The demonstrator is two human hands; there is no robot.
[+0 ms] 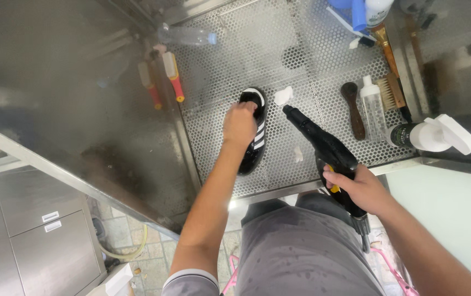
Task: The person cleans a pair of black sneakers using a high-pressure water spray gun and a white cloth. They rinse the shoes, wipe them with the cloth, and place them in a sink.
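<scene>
The person's left hand (240,124) has its grip closed around a black shoe with white stripes (254,134), holding it down on the perforated steel counter (230,60). The right hand (360,188) grips a black spray gun (323,147), fingers wrapped tight on its handle, nozzle aimed toward the shoe's toe. Just right of the nozzle lie a dark-handled brush (353,108), a clear bottle (373,105) and a white spray bottle (435,134).
</scene>
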